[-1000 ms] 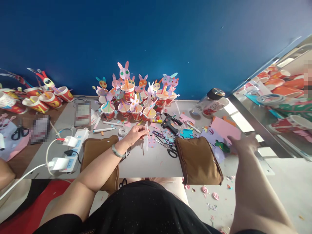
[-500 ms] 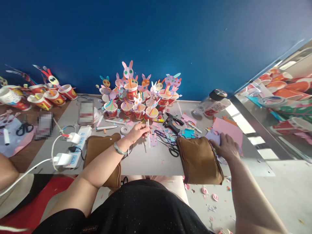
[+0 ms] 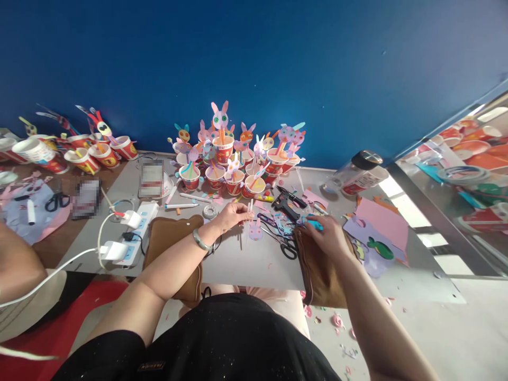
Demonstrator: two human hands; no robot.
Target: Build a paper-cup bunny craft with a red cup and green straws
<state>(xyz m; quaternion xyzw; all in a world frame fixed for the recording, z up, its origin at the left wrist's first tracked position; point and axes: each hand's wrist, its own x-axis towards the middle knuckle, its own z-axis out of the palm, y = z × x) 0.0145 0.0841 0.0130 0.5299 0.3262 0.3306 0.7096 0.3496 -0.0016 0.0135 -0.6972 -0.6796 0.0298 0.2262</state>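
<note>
My left hand (image 3: 231,218) pinches thin white sticks (image 3: 251,206) and holds them nearly upright above the table. Just below the sticks lies a purple paper rabbit head (image 3: 255,230). At the right of the scraps, my right hand (image 3: 327,233) has its thumb and fingers around a piece of blue paper (image 3: 316,225), which still lies among the clutter. Black-handled scissors (image 3: 288,248) and a black glue gun (image 3: 286,207) lie between the hands. Behind them stand several red paper cups (image 3: 234,185) with paper rabbit figures on straws.
Brown cushions lie at the table edge, left (image 3: 172,246) and right (image 3: 313,267). A power strip (image 3: 139,233) with plugged-in chargers stands left. Pink paper (image 3: 383,222) and cut purple paper (image 3: 375,259) lie right, before a clear bottle (image 3: 355,169). Another person's arm (image 3: 19,259) shows far left.
My right hand has moved left from the coloured paper sheets to the blue paper, uncovering a green shape on the purple sheet. My left hand still holds the sticks. The view has shifted slightly.
</note>
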